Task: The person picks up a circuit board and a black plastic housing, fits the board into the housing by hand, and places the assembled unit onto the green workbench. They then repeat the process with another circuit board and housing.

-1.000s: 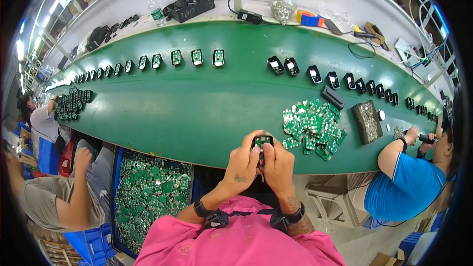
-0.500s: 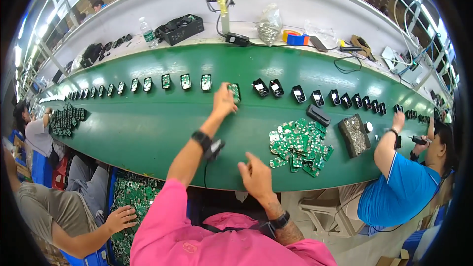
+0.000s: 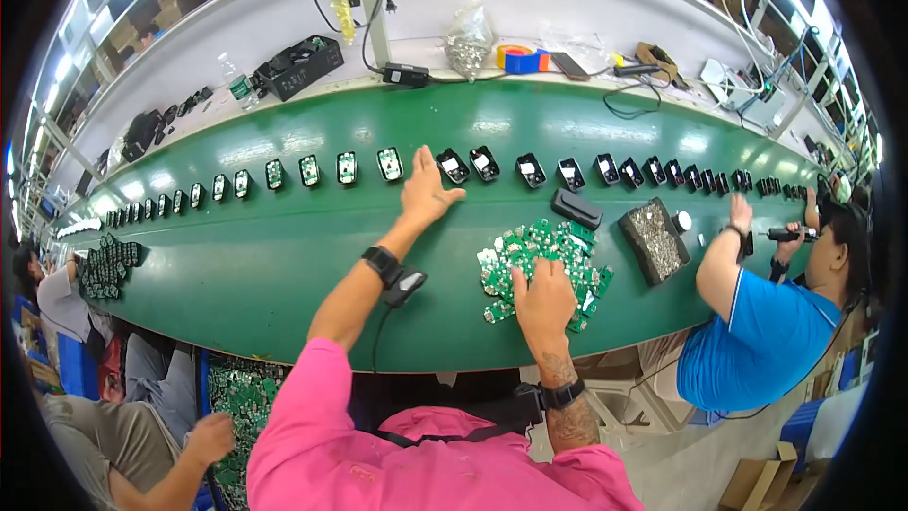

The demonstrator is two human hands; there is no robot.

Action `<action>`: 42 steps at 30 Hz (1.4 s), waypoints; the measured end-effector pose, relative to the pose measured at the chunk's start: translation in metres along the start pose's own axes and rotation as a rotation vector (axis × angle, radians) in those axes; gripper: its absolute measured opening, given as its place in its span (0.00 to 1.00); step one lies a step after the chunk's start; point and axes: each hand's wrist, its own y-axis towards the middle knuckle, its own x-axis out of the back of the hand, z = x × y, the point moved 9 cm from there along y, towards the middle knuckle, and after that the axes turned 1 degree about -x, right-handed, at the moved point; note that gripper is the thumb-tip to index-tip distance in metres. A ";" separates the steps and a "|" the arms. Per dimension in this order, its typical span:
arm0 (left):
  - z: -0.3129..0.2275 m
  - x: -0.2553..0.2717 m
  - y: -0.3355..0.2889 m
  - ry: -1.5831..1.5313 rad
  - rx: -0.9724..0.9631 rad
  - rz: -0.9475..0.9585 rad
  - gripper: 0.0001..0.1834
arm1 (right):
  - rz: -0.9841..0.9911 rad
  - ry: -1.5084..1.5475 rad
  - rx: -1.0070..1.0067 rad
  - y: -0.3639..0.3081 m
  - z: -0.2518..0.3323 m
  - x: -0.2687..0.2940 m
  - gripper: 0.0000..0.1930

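My left hand (image 3: 427, 193) is open over the bench, fingers stretched and thumb spread, holding nothing. Beside its fingers, on the right, lies a black plastic case (image 3: 452, 167) without a green board. Just to its left sits a black case with a green circuit board (image 3: 390, 165) in it. My right hand (image 3: 547, 303) reaches over a loose pile of green circuit boards (image 3: 511, 260); its thumb stands apart from the bent fingers, and I see no board in its grasp. The fingertips are partly hidden against the pile.
Board-filled cases (image 3: 274, 174) run leftward along the green bench (image 3: 284, 274); black cases (image 3: 568, 173) run rightward. A dark tray of small metal parts (image 3: 654, 241) and a black oblong block (image 3: 577, 209) lie right. A co-worker in blue (image 3: 771, 341) sits right; another person's hand (image 3: 212, 437) is lower left.
My left hand has let go of the case with the green board and now lies nearer the following black case. My right hand has moved right and forward onto the pile. The view has shifted.
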 end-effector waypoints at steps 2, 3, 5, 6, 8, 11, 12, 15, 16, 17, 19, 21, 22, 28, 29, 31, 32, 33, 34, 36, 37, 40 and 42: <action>0.001 0.001 0.004 -0.028 0.003 -0.087 0.58 | 0.133 -0.151 -0.061 0.005 -0.003 -0.018 0.15; 0.002 -0.004 0.007 -0.070 0.047 -0.027 0.53 | 0.125 -0.151 -0.054 0.005 -0.004 -0.020 0.15; 0.008 -0.007 0.007 -0.110 0.100 0.021 0.48 | 0.164 -0.107 -0.060 0.001 -0.006 -0.028 0.16; 0.009 0.000 0.005 -0.147 0.074 -0.068 0.44 | 0.138 -0.079 -0.043 0.000 -0.002 -0.026 0.15; 0.005 0.010 0.000 -0.214 0.053 -0.166 0.39 | 0.112 -0.047 0.007 -0.002 -0.002 -0.024 0.14; -0.012 0.026 -0.025 -0.502 -0.094 -0.153 0.41 | 0.024 0.055 0.092 -0.004 -0.012 -0.014 0.12; -0.016 0.036 -0.040 -0.542 -0.100 -0.166 0.41 | 0.029 0.215 0.005 -0.003 -0.021 -0.005 0.11; -0.042 0.068 -0.093 -0.619 -0.206 -0.178 0.40 | 0.080 0.711 -0.256 -0.008 -0.040 0.007 0.10; -0.044 0.075 -0.108 -0.617 -0.194 -0.176 0.40 | 0.116 1.049 -0.425 -0.013 -0.045 0.001 0.10; -0.053 0.086 -0.126 -0.531 -0.198 -0.174 0.40 | 0.122 1.044 -0.441 -0.017 -0.040 0.008 0.10; -0.067 0.097 -0.151 -0.454 -0.199 -0.154 0.40 | 0.148 1.268 -0.437 -0.014 -0.017 0.015 0.11; -0.084 0.114 -0.173 -0.328 -0.269 -0.187 0.41 | 0.190 1.283 -0.429 -0.012 0.006 0.027 0.10; -0.088 0.116 -0.180 -0.286 -0.275 -0.188 0.41 | 0.227 1.318 -0.396 -0.010 0.019 0.031 0.10; -0.102 0.128 -0.206 -0.260 -0.306 -0.162 0.44 | 0.297 1.320 -0.302 -0.001 0.061 0.033 0.09; -0.103 0.131 -0.209 -0.258 -0.306 -0.165 0.44 | 0.298 1.322 -0.298 -0.003 0.061 0.034 0.09; -0.099 0.135 -0.211 -0.348 -0.268 -0.123 0.43 | 0.358 1.283 -0.300 -0.009 0.062 0.029 0.09; -0.099 0.138 -0.213 -0.348 -0.267 -0.126 0.43 | 0.384 1.266 -0.289 -0.013 0.060 0.028 0.11; -0.095 0.137 -0.213 -0.449 -0.226 -0.086 0.42 | 0.386 1.266 -0.286 -0.016 0.059 0.026 0.11; -0.092 0.135 -0.214 -0.550 -0.185 -0.045 0.42 | 0.410 1.260 -0.287 -0.020 0.059 0.024 0.11; -0.092 0.138 -0.217 -0.664 -0.158 -0.003 0.42 | 0.442 1.257 -0.291 -0.026 0.061 0.023 0.10; -0.091 0.135 -0.219 -0.778 -0.131 0.043 0.42 | 0.443 1.256 -0.290 -0.028 0.062 0.023 0.10; -0.085 0.123 -0.226 -1.092 -0.115 0.189 0.41 | 0.396 1.226 -0.233 -0.027 0.066 0.030 0.08; -0.095 0.122 -0.232 -1.276 -0.007 0.300 0.41 | 0.230 0.952 -0.033 -0.024 0.069 0.047 0.09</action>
